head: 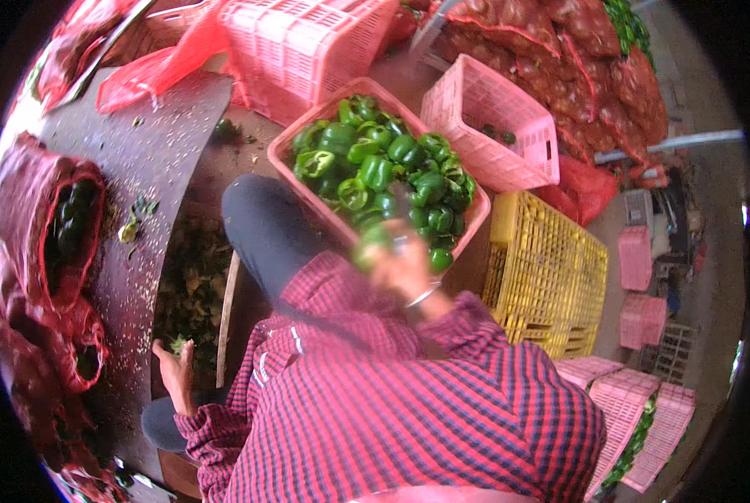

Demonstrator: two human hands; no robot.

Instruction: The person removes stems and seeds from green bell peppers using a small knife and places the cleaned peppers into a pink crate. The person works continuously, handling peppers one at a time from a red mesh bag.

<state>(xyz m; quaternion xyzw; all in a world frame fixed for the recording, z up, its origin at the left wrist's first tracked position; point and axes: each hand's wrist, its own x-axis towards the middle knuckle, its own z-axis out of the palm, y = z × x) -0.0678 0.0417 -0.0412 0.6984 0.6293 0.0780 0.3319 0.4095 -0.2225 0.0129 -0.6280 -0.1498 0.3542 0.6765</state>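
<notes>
My right hand (403,261), blurred, grips a green bell pepper (374,246) over the near edge of a pink crate (274,151) full of green peppers, several cut open at the top. A dark, blurred shape, perhaps a blade, extends from this hand over the peppers. At the lower left, my left hand (175,371) has its thumb and fingers spread above a dark bin of green scraps (193,283). A pale green piece, like a pepper core (179,343), shows at its fingertips; whether it touches them is unclear.
A metal surface (130,207) strewn with seeds lies left, beside red mesh sacks (26,207) of peppers. Another pink crate (444,107) and a yellow crate (551,276) stand right of the full crate. Filled mesh sacks (576,82) are piled at upper right.
</notes>
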